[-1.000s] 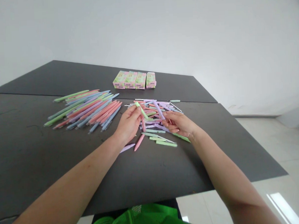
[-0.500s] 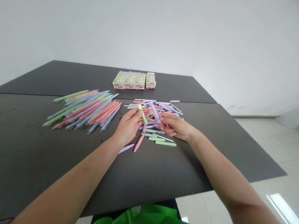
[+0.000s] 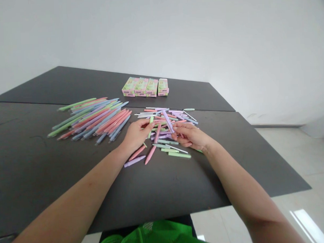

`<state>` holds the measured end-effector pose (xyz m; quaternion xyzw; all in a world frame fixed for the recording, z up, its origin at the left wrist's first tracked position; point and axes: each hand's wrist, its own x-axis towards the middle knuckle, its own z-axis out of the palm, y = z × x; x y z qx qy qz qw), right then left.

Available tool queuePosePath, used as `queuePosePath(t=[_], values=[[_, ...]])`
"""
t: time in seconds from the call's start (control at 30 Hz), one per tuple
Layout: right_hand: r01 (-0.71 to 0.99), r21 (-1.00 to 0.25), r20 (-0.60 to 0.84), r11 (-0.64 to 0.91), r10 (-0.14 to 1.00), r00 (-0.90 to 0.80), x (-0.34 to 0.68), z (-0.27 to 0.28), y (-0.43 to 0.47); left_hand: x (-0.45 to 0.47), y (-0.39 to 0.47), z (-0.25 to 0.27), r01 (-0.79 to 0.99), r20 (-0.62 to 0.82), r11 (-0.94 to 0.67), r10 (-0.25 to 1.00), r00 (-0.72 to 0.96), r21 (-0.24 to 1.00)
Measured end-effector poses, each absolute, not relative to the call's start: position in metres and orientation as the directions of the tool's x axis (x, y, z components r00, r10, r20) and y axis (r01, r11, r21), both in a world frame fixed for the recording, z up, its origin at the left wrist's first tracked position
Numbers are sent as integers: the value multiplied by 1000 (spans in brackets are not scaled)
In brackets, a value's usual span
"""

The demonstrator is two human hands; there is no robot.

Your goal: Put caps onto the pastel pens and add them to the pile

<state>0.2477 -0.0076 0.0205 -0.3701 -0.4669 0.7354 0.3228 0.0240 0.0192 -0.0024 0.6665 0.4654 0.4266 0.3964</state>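
Note:
Between the thumb and fingers of my left hand is a light green pen barrel, held upright. My right hand pinches a purple pen barrel, tilted with its upper end to the left. Both hands hover over a heap of loose pen parts in pink, purple, blue and green. A pink pen part, a purple one and a red one lie at the near side. Light green pieces rest below my right hand. Thin white refills lie behind my left hand.
To the left spreads a large pile of assembled-looking pens in several pastel colours. Small pink and green boxes stand in a row at the back. Everything sits on a dark grey table against a white wall.
My left hand has moved slightly left and down with the green barrel, which is now turned more upright. The red part near it has come into view. My right hand is nearly still.

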Motion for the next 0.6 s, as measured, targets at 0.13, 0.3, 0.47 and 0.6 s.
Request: queuePosePath(t=[0.13,0.3,0.47,0.6], values=[[-129,-921,-256,-369,819,-513,248,18,-6,20,27,-17,339,201,-261,959,201,904],[-110,-922,-267,-372,814,-515,244,19,-8,19,30,-29,352,221,-238,971,87,906],[-93,-920,-270,-381,788,-553,240,19,-10,25,17,-14,166,222,-248,962,160,954],[-66,-925,-270,-374,770,-578,236,17,-12,32,8,-4,-57,215,-207,918,334,977]])
